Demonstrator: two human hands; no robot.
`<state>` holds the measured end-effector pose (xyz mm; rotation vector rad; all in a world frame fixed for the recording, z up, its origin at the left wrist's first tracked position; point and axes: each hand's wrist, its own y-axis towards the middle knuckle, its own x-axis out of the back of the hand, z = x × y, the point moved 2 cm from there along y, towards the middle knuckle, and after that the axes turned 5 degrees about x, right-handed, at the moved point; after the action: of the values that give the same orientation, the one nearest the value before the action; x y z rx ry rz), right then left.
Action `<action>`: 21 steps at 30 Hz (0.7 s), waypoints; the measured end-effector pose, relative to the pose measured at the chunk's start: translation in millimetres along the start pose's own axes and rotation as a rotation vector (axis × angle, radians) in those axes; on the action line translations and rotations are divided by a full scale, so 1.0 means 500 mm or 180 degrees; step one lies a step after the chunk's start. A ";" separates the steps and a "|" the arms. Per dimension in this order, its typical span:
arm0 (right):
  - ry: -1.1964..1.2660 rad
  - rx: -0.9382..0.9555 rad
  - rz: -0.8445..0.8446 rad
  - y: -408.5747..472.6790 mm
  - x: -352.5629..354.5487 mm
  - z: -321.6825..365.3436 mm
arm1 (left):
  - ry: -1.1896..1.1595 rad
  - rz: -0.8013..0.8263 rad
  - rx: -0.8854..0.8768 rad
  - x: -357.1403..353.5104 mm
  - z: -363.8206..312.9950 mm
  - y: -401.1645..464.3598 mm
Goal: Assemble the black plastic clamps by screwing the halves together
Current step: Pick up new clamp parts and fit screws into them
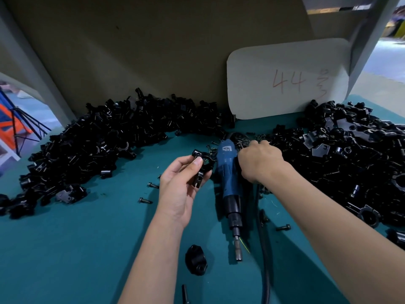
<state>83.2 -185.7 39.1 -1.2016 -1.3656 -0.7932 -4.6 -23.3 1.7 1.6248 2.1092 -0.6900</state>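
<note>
Two bare forearms come in from the lower edge, with no sleeve, glove, watch or ring showing on either. The left hand (179,185) shows its palm side, the thumbnail short and unpainted. The right hand (258,163) shows its back and knuckles; its fingers are mostly hidden beyond the knuckles, so their nails cannot be seen.

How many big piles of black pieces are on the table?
2. One pile spreads along the left and back of the green table; the other pile is on the right. More pieces may lie beyond the picture's edges.
</note>
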 end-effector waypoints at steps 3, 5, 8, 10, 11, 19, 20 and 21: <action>0.0017 0.0117 0.0042 -0.006 0.009 -0.010 | -0.0034 -0.0029 0.0024 0.001 0.000 0.001; 0.0243 0.0136 -0.0169 -0.013 0.018 -0.028 | -0.0042 -0.0018 0.0024 0.001 0.000 0.002; 0.1566 -0.0074 -0.0805 -0.023 0.032 -0.062 | -0.0046 0.0014 0.0014 0.000 -0.001 0.003; 0.3443 -0.0044 -0.1017 -0.038 0.037 -0.069 | 0.0006 0.0040 -0.0008 -0.001 0.001 0.004; 0.4243 0.0085 -0.0861 -0.046 0.037 -0.064 | 0.0037 0.0058 -0.0013 -0.001 0.002 0.004; 0.5661 0.1031 -0.0387 -0.072 -0.003 -0.001 | 0.0799 0.0284 -0.0254 -0.002 0.006 0.004; 0.5759 0.1068 -0.0404 -0.073 -0.007 0.002 | 0.0951 0.0285 -0.0317 -0.001 0.006 0.006; 0.5821 0.1100 -0.0400 -0.074 -0.010 0.003 | 0.1050 0.0286 -0.0363 0.000 0.006 0.007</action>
<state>47.2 -194.9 40.3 0.1569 0.0216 -1.1479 -0.9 -24.5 -1.1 1.8588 2.2316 -0.2807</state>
